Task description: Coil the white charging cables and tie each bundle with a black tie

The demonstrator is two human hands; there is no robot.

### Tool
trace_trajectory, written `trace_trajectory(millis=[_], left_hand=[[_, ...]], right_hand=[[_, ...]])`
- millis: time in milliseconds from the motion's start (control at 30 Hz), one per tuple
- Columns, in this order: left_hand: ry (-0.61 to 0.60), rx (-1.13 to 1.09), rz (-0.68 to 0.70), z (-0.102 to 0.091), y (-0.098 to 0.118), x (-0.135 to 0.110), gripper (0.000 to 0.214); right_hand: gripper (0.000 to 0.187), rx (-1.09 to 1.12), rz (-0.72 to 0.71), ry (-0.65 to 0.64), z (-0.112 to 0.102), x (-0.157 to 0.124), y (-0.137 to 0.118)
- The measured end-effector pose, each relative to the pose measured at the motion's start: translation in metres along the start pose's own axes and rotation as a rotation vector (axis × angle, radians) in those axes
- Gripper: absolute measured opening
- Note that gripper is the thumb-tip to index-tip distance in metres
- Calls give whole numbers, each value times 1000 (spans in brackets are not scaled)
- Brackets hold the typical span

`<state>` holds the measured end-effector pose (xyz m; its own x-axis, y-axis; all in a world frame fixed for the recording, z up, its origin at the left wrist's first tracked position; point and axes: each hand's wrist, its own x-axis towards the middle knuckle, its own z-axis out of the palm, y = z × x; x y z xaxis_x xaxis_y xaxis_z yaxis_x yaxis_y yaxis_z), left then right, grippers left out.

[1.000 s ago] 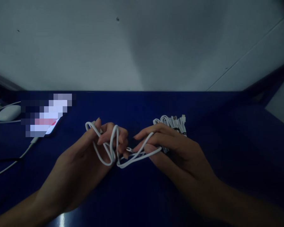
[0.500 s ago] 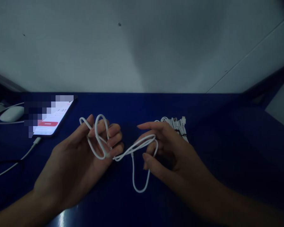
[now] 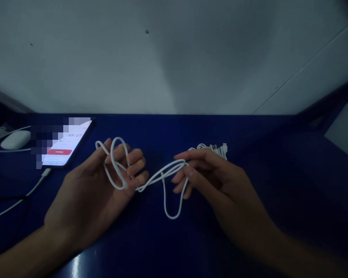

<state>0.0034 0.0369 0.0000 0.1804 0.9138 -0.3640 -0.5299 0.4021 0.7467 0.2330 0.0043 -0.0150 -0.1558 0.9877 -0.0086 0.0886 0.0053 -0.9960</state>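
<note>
A thin white cable runs between both hands above the dark blue table. My left hand lies palm up with its fingers curled over several loops of the cable. My right hand pinches the cable's strands between thumb and fingers, and a loop hangs down below it. Just behind my right hand a bundle of coiled white cables with black ties rests on the table.
A lit phone lies at the left with a charging cord running toward the near left edge. A white mouse sits at the far left. A pale wall stands behind the table.
My hands have drawn apart, stretching the cable between them. A loop that was gathered at my right fingers has dropped and hangs free. My left hand shifted left with its loops.
</note>
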Motion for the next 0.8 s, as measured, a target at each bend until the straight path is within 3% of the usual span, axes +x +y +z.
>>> trace_trajectory(millis=[233,400,533,800], left_hand=[[-92,-106,-184,-4,-2,-5,31],[-257,-85,-325,-5,-3,-9,31],[-353,-23,-356,-8,-7,-8,40],[-296,72,-256,-4,-6,-9,37]], right_hand=[[14,-84,-26,65,1,2,-6],[13,149,42,-165,-4,10,-9],[12,306,114,-342,-8,14,-10],[13,304,129,-482,-9,10,-9]])
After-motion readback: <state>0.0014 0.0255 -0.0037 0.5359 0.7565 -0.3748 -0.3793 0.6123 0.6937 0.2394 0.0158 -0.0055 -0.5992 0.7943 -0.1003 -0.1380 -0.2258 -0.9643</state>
